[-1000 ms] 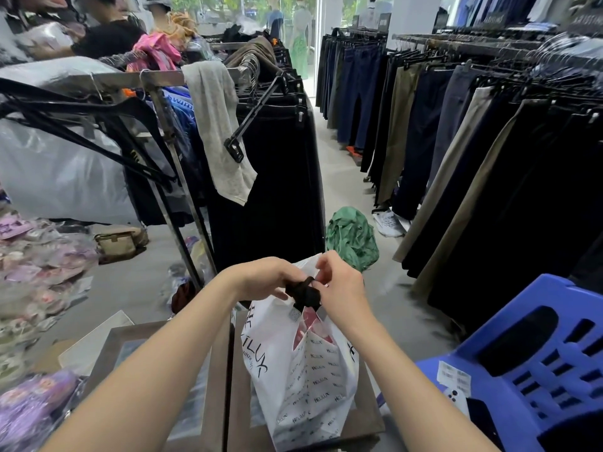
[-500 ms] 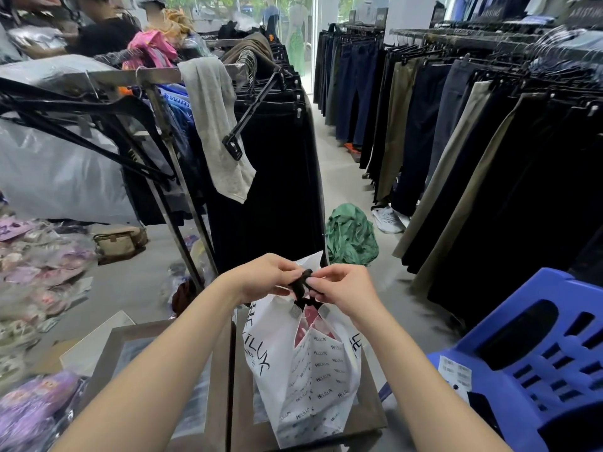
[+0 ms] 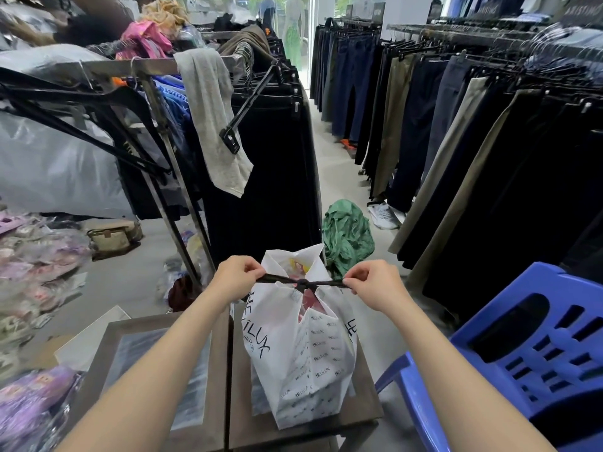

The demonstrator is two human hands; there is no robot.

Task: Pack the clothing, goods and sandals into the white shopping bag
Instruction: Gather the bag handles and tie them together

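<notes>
Both hands have drawn apart since a moment ago, pulling the black handle ties (image 3: pixel 329 283) taut where they were bunched together. Racks of dark trousers (image 3: pixel 489 158) line the aisle on the right. A blue plastic chair (image 3: pixel 538 347) sits at lower right. On a dark table (image 3: pixel 243 419) stands the white shopping bag (image 3: pixel 303 363), upright and full, with pink contents showing at its mouth. The left hand (image 3: pixel 239 277) pinches one tie end and the right hand (image 3: pixel 375 285) pinches the other, fingers curled tight. A knot (image 3: pixel 303 283) sits midway between them, over the bag's opening.
</notes>
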